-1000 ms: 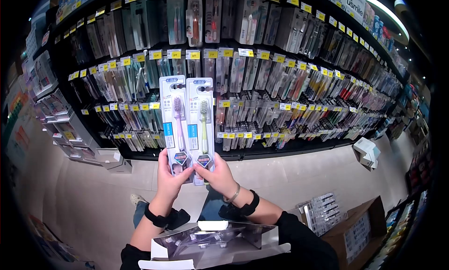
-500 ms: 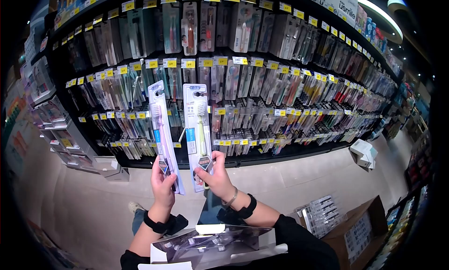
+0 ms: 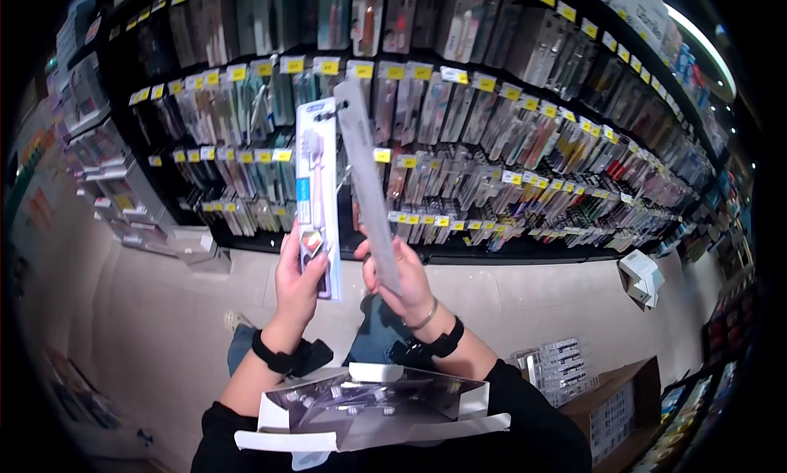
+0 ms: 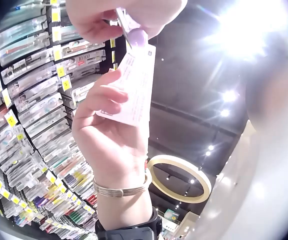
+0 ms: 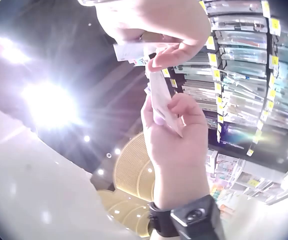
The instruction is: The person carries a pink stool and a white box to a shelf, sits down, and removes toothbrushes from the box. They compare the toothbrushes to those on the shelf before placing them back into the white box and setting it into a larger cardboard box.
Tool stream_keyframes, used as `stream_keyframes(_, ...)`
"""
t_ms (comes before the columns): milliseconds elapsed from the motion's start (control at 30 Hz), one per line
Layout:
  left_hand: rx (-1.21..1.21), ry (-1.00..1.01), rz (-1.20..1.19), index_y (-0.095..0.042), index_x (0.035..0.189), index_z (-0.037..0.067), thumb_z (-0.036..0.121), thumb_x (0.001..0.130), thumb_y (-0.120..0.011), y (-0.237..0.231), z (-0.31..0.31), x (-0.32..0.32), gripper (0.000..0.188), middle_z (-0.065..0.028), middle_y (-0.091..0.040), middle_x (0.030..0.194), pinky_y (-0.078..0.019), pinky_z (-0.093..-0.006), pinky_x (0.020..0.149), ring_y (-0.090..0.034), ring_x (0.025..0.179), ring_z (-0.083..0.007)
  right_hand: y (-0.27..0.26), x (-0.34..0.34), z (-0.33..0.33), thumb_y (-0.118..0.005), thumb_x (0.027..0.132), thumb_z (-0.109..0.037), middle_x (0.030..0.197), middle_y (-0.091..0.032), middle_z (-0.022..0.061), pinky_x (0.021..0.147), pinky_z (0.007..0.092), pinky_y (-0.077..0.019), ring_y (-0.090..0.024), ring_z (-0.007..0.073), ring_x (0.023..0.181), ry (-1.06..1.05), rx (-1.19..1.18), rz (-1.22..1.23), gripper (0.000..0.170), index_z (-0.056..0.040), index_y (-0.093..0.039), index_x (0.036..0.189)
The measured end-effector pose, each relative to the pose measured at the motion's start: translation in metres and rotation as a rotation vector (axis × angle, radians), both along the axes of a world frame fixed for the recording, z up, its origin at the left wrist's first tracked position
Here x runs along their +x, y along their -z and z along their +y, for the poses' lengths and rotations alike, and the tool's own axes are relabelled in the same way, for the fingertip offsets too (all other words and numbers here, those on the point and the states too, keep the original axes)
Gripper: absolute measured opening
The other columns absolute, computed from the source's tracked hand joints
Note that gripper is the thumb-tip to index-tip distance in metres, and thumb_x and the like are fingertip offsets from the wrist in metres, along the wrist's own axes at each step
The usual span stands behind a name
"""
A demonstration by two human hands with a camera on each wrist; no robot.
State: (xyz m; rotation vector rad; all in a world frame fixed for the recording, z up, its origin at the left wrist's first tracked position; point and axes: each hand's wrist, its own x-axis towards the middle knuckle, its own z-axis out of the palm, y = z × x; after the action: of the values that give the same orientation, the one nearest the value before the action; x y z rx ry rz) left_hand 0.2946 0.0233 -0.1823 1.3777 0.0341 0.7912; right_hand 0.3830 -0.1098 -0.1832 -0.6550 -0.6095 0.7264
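Both sides are busy here. The left grip pinches a tall, flat, white pack with a pale purple toothbrush and blue label panel, thumb across the lower front, and that pack stands close to upright. The right grip is curled round the lower part of a slim greyish-white pack, top leaning left. It's turned almost edge-on, so I can't make out the brush inside. The two tops sit just beside each other; can't tell if they touch.

Everything's up in front of a black store rack, with a white-flapped open box below, near the body.

Looks to me like a hold-up-and-turn step. My tips: keep both holds low so the bristles and print stay uncovered, like the purple one now. For the slim pack, roll the wrist until its wide face comes square. Leave a little gap so the edges don't knock, and go easy on the squeeze, since thin packaging probably bends.
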Motion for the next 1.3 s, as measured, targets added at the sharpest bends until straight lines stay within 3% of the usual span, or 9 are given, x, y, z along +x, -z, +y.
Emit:
stream_keyframes(100, -0.156, 0.077, -0.036, -0.027, 0.128, -0.004, 0.017, 0.078, -0.052, -0.001, -0.004, 0.000, 0.059, -0.0048, -0.045, 0.112, -0.0342, -0.0215, 0.085, -0.044, 0.097, -0.0093, 0.002, 0.004, -0.003, -0.034, 0.088, -0.027, 0.096, -0.054, 0.0127, 0.037, 0.0222, -0.0326, -0.044, 0.0160, 0.047, -0.219, 0.147, 0.198, 0.044, -0.0023, -0.034, 0.124)
stream_keyframes(167, -0.125, 0.034, -0.009, -0.034, 0.122, -0.001, 0.022, 0.080, -0.050, 0.009, 0.003, 0.001, 0.050, -0.0013, -0.049, 0.085, -0.0395, -0.0187, 0.062, -0.047, 0.070, -0.0068, 0.006, 0.007, -0.002, -0.035, 0.087, -0.027, 0.098, -0.054, 0.0114, 0.037, 0.0224, -0.0312, -0.041, 0.0147, 0.046, -0.320, 0.229, 0.283, 0.044, -0.0049, -0.034, 0.125)
stream_keyframes(300, -0.179, 0.047, -0.002, -0.041, 0.101, 0.005, 0.026, 0.080, -0.048, 0.006, 0.002, 0.001, 0.031, -0.0002, -0.044, 0.065, -0.0342, -0.0184, 0.044, -0.040, 0.051, -0.0061, 0.005, 0.006, -0.003, -0.036, 0.087, -0.027, 0.100, -0.053, 0.0106, 0.037, 0.0225, -0.0306, -0.040, 0.0146, 0.047, -0.362, 0.298, 0.310, 0.044, -0.0051, -0.033, 0.125)
stream_keyframes(467, -0.164, 0.046, 0.006, -0.041, 0.103, 0.004, 0.026, 0.080, -0.047, 0.006, 0.002, 0.001, 0.032, -0.0004, -0.044, 0.065, -0.0345, -0.0185, 0.045, -0.041, 0.051, -0.0064, 0.006, 0.006, -0.002, -0.037, 0.087, -0.028, 0.100, -0.053, 0.0113, 0.035, 0.0218, -0.0336, -0.045, 0.0174, 0.050, -0.386, 0.329, 0.331, 0.045, -0.0043, -0.033, 0.125)
stream_keyframes(667, -0.177, 0.048, 0.010, -0.041, 0.102, 0.003, 0.025, 0.081, -0.046, 0.004, 0.001, -0.001, 0.031, -0.0005, -0.044, 0.064, -0.0346, -0.0185, 0.046, -0.041, 0.051, -0.0065, 0.004, 0.000, 0.001, -0.041, 0.086, -0.031, 0.100, -0.056, 0.0115, 0.063, 0.0325, -0.0445, -0.053, 0.0247, 0.082, -0.293, 0.245, 0.356, 0.047, -0.0051, -0.035, 0.124)
stream_keyframes(767, -0.173, 0.049, 0.009, -0.041, 0.102, 0.003, 0.024, 0.081, -0.046, 0.005, 0.002, -0.001, 0.030, -0.0007, -0.044, 0.064, -0.0346, -0.0186, 0.046, -0.041, 0.052, -0.0066, 0.009, 0.003, 0.003, -0.042, 0.085, -0.032, 0.099, -0.056, 0.0111, 0.075, 0.0372, -0.0397, -0.052, 0.0241, 0.089, -0.354, 0.303, 0.349, 0.047, -0.0058, -0.036, 0.124)
stream_keyframes(1000, -0.166, 0.023, 0.008, -0.039, 0.107, 0.003, 0.025, 0.081, -0.045, 0.005, 0.002, -0.002, 0.035, -0.0012, -0.045, 0.067, -0.0359, -0.0189, 0.049, -0.042, 0.054, -0.0072, 0.008, 0.002, 0.004, -0.043, 0.085, -0.032, 0.097, -0.057, 0.0106, 0.074, 0.0356, -0.0387, -0.052, 0.0230, 0.084, -0.371, 0.314, 0.360, 0.047, -0.0062, -0.037, 0.123)
stream_keyframes(1167, -0.154, -0.094, -0.050, -0.035, 0.115, 0.002, 0.021, 0.080, -0.048, -0.005, -0.004, -0.003, 0.042, -0.0044, -0.048, 0.092, -0.0401, -0.0207, 0.069, -0.048, 0.078, -0.0091, 0.008, 0.002, 0.005, -0.044, 0.085, -0.031, 0.097, -0.056, 0.0110, 0.072, 0.0348, -0.0401, -0.052, 0.0226, 0.081, -0.365, 0.316, 0.353, 0.047, -0.0056, -0.036, 0.123)
stream_keyframes(1300, -0.187, 0.021, -0.024, -0.026, 0.117, 0.003, 0.005, 0.076, -0.058, -0.001, 0.000, -0.006, 0.053, -0.0076, -0.048, 0.102, -0.0411, -0.0250, 0.078, -0.049, 0.088, -0.0113, 0.006, -0.001, 0.007, -0.051, 0.084, -0.029, 0.094, -0.054, 0.0096, 0.068, 0.0304, -0.0434, -0.052, 0.0190, 0.079, -0.126, 0.226, 0.185, 0.052, -0.0039, -0.032, 0.125)
